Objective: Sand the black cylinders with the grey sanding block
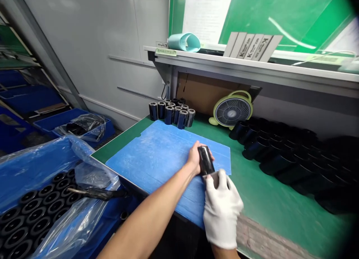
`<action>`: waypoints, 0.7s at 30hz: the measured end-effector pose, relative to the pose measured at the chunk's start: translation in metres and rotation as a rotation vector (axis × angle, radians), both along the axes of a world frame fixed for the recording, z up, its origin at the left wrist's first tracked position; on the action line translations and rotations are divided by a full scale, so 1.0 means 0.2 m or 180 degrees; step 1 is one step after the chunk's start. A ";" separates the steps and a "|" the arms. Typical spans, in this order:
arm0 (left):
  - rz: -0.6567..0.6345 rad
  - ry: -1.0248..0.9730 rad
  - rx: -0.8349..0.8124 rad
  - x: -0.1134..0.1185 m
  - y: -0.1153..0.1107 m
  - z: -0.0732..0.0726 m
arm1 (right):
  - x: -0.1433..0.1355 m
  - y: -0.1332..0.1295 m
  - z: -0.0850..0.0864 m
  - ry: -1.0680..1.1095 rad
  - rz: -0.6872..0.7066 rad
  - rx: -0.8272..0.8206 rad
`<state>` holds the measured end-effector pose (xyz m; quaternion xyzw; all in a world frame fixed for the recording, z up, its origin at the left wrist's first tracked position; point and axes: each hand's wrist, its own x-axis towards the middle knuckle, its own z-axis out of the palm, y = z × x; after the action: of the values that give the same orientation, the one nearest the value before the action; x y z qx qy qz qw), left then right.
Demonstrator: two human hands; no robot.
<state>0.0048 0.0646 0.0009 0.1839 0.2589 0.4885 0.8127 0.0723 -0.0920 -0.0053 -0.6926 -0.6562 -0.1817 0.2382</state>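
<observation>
My bare left hand [194, 157] is wrapped around a glossy black cylinder [206, 160], which it holds tilted above a blue mat [151, 154]. My right hand [223, 208], in a white knitted glove, grips a grey-brown sanding sponge [215, 178] against the cylinder's near end. Thumb and fingers of the glove are closed on the sponge, and part of it is hidden under them. Most of the left fingers lie out of sight behind the cylinder. Beyond the mat stands a group of upright dark cylinders [169, 115] with pale rims.
Many larger black cylinders [280, 162] line the green table [252, 191] on the right. A green fan [232, 109] stands at the back. Grey labelled blocks [254, 48] sit on the shelf [202, 57]. At left, a plastic-lined blue bin [92, 221] holds black rings; a dark-handled tool [98, 193] crosses it.
</observation>
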 end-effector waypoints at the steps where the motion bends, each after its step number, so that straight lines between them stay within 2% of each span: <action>1: 0.0031 0.0009 -0.0007 -0.01 0.01 0.01 | 0.01 0.00 -0.02 0.0049 0.0048 -0.0028; 5: -0.0100 0.0064 0.0001 -0.03 0.03 0.03 | 0.13 -0.01 -0.06 0.0114 0.0436 -0.0058; 9: -0.0163 0.0089 0.0047 -0.03 0.03 0.03 | 0.26 -0.10 -0.13 0.0272 0.0779 0.0290; 12: -0.0165 0.0106 0.0060 -0.03 0.04 0.01 | 0.23 -0.09 -0.13 0.0316 0.0669 0.0294; 17: -0.0046 0.0109 0.0048 -0.02 0.05 -0.01 | 0.09 0.02 -0.03 0.0273 0.0345 -0.0030; 21: -0.0172 0.0090 0.0130 -0.02 0.06 -0.02 | 0.14 -0.05 -0.01 0.0342 0.0619 -0.0046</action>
<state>0.0014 0.0760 -0.0022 0.2142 0.2552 0.4690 0.8179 0.0998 -0.1014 -0.0075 -0.6361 -0.7079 -0.1156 0.2846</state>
